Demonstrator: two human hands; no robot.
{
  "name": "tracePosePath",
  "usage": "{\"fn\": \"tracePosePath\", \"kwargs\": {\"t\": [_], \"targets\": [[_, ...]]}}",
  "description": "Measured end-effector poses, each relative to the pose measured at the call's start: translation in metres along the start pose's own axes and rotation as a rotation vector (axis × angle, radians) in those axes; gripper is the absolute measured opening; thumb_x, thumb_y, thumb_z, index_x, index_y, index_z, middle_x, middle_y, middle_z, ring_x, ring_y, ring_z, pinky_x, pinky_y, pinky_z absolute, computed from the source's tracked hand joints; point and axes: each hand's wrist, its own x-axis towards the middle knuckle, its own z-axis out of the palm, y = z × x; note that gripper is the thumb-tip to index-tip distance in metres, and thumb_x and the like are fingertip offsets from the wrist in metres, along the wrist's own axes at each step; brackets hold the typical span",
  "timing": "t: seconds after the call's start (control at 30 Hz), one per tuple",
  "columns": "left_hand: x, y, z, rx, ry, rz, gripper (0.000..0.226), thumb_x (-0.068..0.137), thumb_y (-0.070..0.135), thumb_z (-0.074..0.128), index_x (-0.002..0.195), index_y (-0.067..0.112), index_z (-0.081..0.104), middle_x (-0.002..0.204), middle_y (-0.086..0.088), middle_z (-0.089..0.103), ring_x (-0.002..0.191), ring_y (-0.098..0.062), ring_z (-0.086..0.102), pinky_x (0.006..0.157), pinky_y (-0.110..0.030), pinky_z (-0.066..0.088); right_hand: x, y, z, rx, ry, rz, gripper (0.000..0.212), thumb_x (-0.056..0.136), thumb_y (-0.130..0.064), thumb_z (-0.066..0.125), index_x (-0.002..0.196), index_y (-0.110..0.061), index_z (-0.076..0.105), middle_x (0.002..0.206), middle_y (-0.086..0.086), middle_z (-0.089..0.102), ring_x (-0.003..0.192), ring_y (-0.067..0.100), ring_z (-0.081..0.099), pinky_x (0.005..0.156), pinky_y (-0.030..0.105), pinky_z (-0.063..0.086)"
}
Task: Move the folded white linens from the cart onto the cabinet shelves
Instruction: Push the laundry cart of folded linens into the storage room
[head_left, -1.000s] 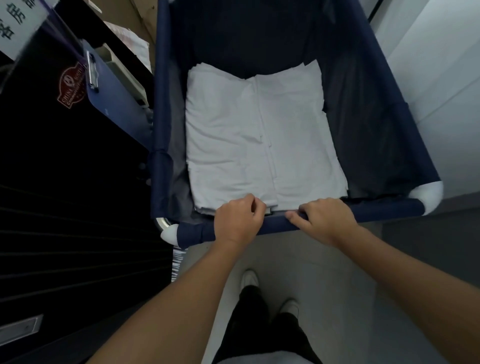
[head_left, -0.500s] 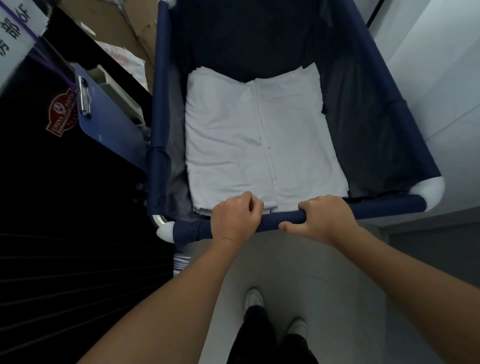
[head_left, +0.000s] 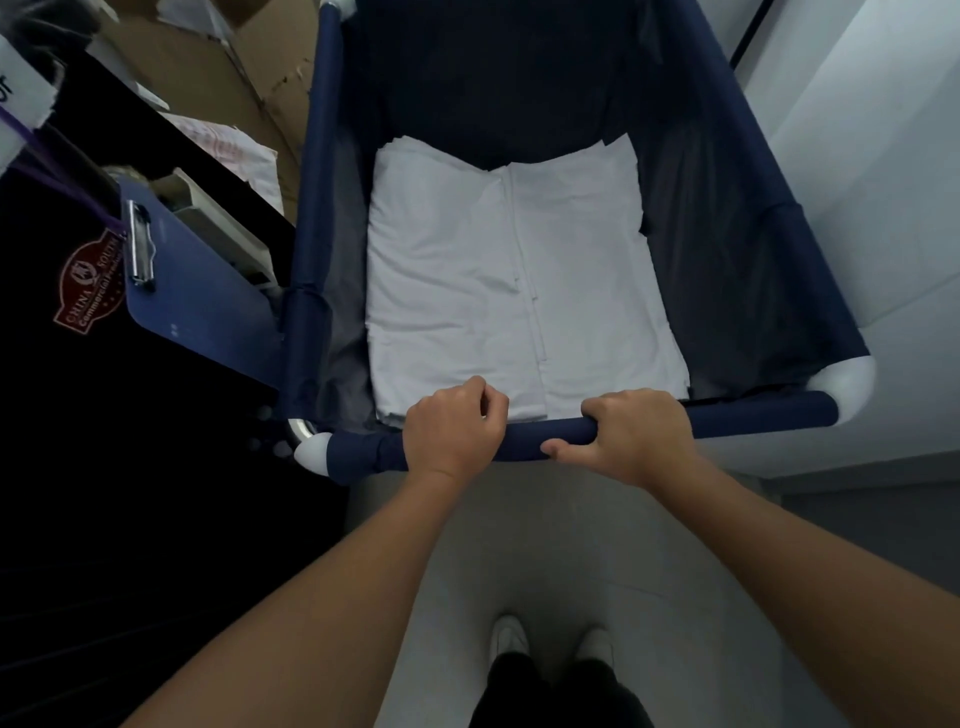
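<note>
Far left: dark cabinet (head_left: 130, 493), front nearly black, shelves impossible to make out. Red-and-white badge (head_left: 91, 288) on it, lettering only partly legible. White label (head_left: 21, 98) at top-left corner, cut off by frame edge. Blue clipboard (head_left: 200, 306) with metal clip just beside cart's left rail. Behind it, brown cardboard (head_left: 218, 67) and some pale boxes, contents unclear.

Centre: navy fabric cart (head_left: 727, 270), far end lost in shadow. Folded white linens (head_left: 519, 291) lying flat on cart bottom in two side-by-side stacks, near edge hidden behind the handle bar (head_left: 540, 441). Stack depth not readable.

Left hand (head_left: 454, 428) clenched over the bar, fingertips tucked out of view. Right hand (head_left: 636, 434) wrapped round same bar just beside it, thumb underneath.

Bottom: white shoes (head_left: 511, 636) on grey floor (head_left: 545, 545), partly covered by dark trousers. Right: pale wall (head_left: 883, 182).
</note>
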Motion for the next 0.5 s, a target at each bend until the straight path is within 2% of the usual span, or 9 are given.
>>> {"fn": "tracePosePath", "kwargs": {"t": [0.13,0.23,0.33,0.5], "targets": [[0.024,-0.003,0.0,-0.004,0.006,-0.002,0.033,0.09,0.031,0.042,0.06,0.017,0.04,0.048,0.005,0.038,0.047,-0.028,0.044,0.048,-0.032,0.02,0.021,0.003,-0.002,0.027,-0.004,-0.002,0.07,0.067,-0.091,0.026,0.055,-0.023,0.037,0.05,-0.008,0.043,0.05,0.014,0.045,0.047,0.029,0.024],[0.046,-0.005,0.0,-0.012,0.039,-0.009,0.034,0.088,0.032,0.04,0.058,0.018,0.037,0.045,0.007,0.031,0.044,-0.026,0.038,0.046,-0.031,0.017,0.041,0.007,-0.001,0.053,0.065,-0.036,0.067,0.069,-0.088,0.026,0.055,-0.023,0.035,0.048,-0.009,0.04,0.045,0.014,0.042,0.046,0.028,0.021],[0.069,-0.005,-0.002,0.006,0.039,-0.025,0.036,0.091,0.028,0.047,0.058,0.017,0.039,0.046,0.007,0.033,0.044,-0.022,0.034,0.045,-0.03,0.015,0.061,0.013,-0.003,0.062,0.091,-0.082,0.062,0.07,-0.085,0.034,0.058,-0.024,0.038,0.049,-0.011,0.037,0.043,0.014,0.04,0.045,0.026,0.018],[0.118,-0.001,-0.003,0.031,-0.007,-0.08,0.034,0.093,0.029,0.047,0.061,0.015,0.044,0.051,0.004,0.041,0.05,-0.024,0.042,0.046,-0.031,0.02,0.105,0.025,-0.007,0.081,0.095,-0.082,0.057,0.068,-0.082,0.04,0.058,-0.025,0.04,0.048,-0.012,0.034,0.041,0.014,0.04,0.045,0.023,0.018]]}}
